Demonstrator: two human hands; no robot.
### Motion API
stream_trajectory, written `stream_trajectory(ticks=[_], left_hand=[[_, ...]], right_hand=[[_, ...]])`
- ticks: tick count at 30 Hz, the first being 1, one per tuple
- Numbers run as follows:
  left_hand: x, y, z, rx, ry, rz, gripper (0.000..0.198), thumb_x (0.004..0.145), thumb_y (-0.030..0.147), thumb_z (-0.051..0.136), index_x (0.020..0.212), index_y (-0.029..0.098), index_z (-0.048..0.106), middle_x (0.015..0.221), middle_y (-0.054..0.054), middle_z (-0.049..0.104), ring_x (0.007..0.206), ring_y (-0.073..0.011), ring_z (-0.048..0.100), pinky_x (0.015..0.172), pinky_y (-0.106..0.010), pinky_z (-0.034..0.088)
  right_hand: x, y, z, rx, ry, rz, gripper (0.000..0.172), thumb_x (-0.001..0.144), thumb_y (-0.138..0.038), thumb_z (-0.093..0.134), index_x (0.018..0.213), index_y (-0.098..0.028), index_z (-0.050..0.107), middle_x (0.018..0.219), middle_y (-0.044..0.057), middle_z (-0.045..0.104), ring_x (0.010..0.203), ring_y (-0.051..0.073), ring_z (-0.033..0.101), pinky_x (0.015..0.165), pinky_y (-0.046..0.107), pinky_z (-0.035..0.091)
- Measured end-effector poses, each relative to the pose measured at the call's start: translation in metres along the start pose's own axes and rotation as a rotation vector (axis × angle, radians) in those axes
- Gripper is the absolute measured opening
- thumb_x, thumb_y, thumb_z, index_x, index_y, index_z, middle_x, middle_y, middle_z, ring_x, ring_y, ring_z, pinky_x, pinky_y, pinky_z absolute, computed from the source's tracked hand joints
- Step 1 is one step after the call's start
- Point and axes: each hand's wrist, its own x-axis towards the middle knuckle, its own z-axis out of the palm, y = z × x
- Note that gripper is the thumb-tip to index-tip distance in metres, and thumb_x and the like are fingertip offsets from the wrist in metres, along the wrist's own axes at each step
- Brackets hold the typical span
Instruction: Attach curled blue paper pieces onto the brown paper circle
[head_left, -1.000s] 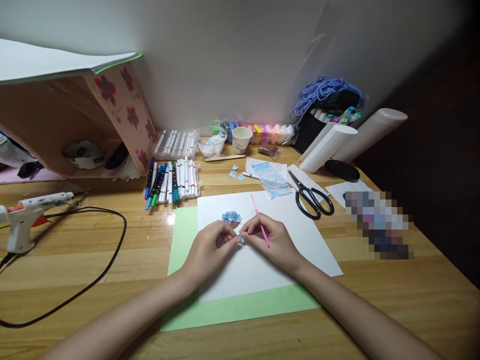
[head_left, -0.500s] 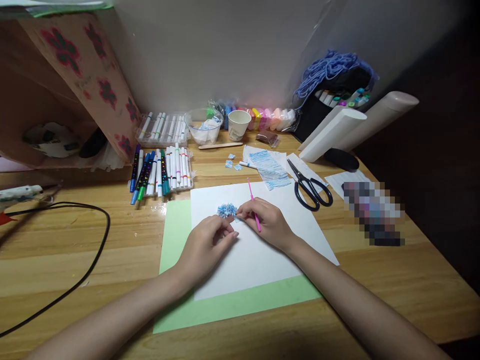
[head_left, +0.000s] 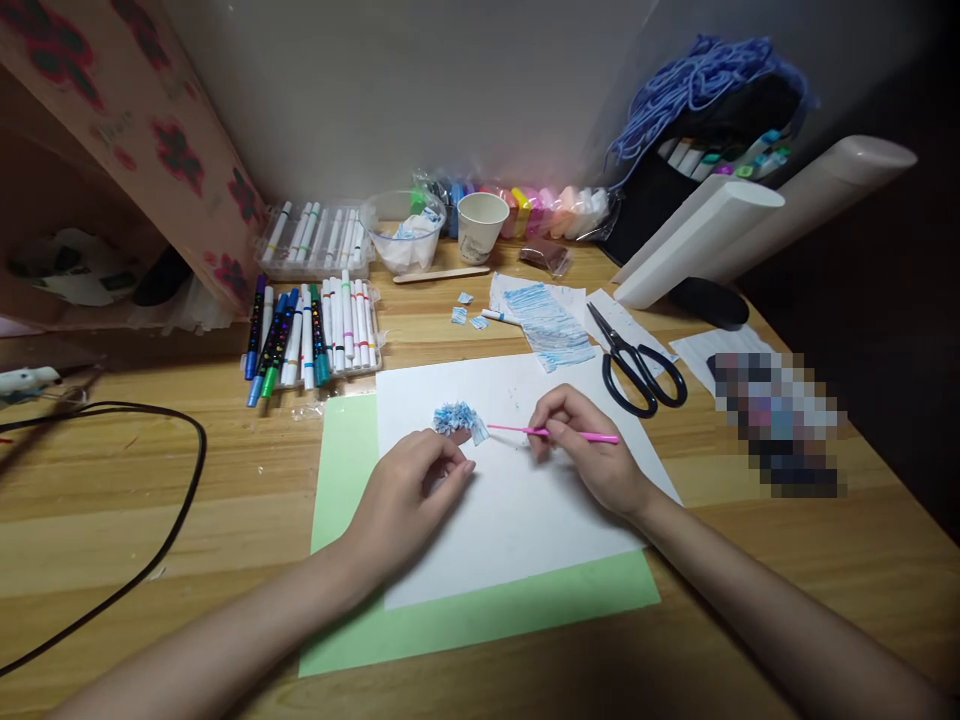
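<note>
My left hand (head_left: 420,475) is closed at the lower edge of a fluffy blue-and-white paper piece (head_left: 452,415), its fingertips partly hidden. A flat blue-streaked paper square (head_left: 479,431) sticks out at the right end of the fluffy piece. In my right hand (head_left: 592,460) a thin pink crochet hook (head_left: 581,435) is pinched nearly level, its tip pointing left, close to that square. Both hands are over a white sheet (head_left: 450,570), which lies on a larger green sheet (head_left: 352,635).
Black-handled scissors (head_left: 630,365) lie right of blue-coloured paper (head_left: 551,325). Small cut squares (head_left: 459,315), a wooden stick (head_left: 441,275), a paper cup (head_left: 481,225) and a plastic bowl (head_left: 405,245) sit behind. Markers (head_left: 307,335) are at left, near a black cable (head_left: 196,480).
My right hand has moved right, away from the fluffy paper, and the hook has swung from upright to nearly level. The small square now shows. My left hand stays in place; the view has shifted slightly.
</note>
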Motion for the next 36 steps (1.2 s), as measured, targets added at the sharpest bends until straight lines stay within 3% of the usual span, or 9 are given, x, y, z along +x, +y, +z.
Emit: stream_trajectory(ticks=[6, 27, 36], left_hand=[[0.001, 0.000, 0.000, 0.005, -0.009, -0.002, 0.014, 0.088, 0.030, 0.050, 0.081, 0.020, 0.057, 0.079, -0.002, 0.059, 0.074, -0.0147, 0.053, 0.066, -0.027, 0.040], [0.001, 0.000, 0.000, 0.030, -0.005, 0.004, 0.013, 0.087, 0.030, 0.051, 0.080, 0.021, 0.057, 0.078, -0.001, 0.060, 0.078, -0.0157, 0.055, 0.066, -0.027, 0.041], [0.001, 0.000, 0.000, 0.041, -0.016, 0.018, 0.013, 0.087, 0.030, 0.051, 0.081, 0.020, 0.058, 0.078, -0.001, 0.060, 0.075, -0.0147, 0.053, 0.066, -0.027, 0.040]], right_hand=[[0.002, 0.006, 0.002, -0.094, -0.130, 0.015, 0.014, 0.091, -0.027, 0.042, 0.082, -0.020, 0.051, 0.066, 0.000, 0.055, 0.062, 0.013, 0.052, 0.060, 0.026, 0.041], [0.002, 0.006, 0.005, -0.190, -0.125, 0.005, 0.013, 0.092, -0.025, 0.041, 0.087, -0.020, 0.052, 0.074, 0.001, 0.058, 0.070, 0.013, 0.057, 0.065, 0.025, 0.043], [0.011, -0.030, -0.003, -0.399, -0.307, 0.061, 0.017, 0.093, -0.026, 0.043, 0.093, -0.022, 0.059, 0.086, 0.002, 0.068, 0.082, 0.015, 0.063, 0.072, 0.026, 0.046]])
